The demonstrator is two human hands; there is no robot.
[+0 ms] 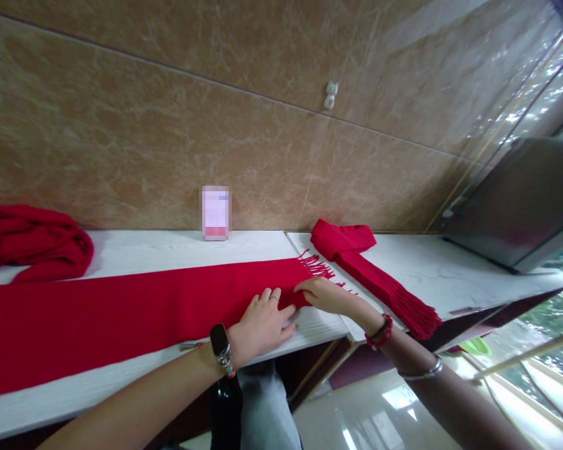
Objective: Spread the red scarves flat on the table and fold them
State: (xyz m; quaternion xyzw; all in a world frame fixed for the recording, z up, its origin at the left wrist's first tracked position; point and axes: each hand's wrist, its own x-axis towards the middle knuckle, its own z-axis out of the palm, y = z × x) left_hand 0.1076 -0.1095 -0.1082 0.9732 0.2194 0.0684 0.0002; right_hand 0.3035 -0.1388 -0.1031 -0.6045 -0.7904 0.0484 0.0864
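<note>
A long red scarf (136, 306) lies spread along the white counter, its fringe at the right end. My left hand (263, 322), with a ring and a dark watch on its wrist, rests on the scarf's near edge with fingers apart. Beside it, my right hand (323, 295) is closed at the near corner by the fringe, its fingertips on the fabric and partly hidden. A second red scarf (373, 275), folded narrow with a bend at its far end, lies to the right of my right hand.
Bunched red fabric (37, 240) sits at the far left of the counter (150, 247). A blurred upright phone-like object (216, 212) leans against the brown wall. A dark appliance or panel (511, 200) stands at the right end, near railings and a light green object (476, 345).
</note>
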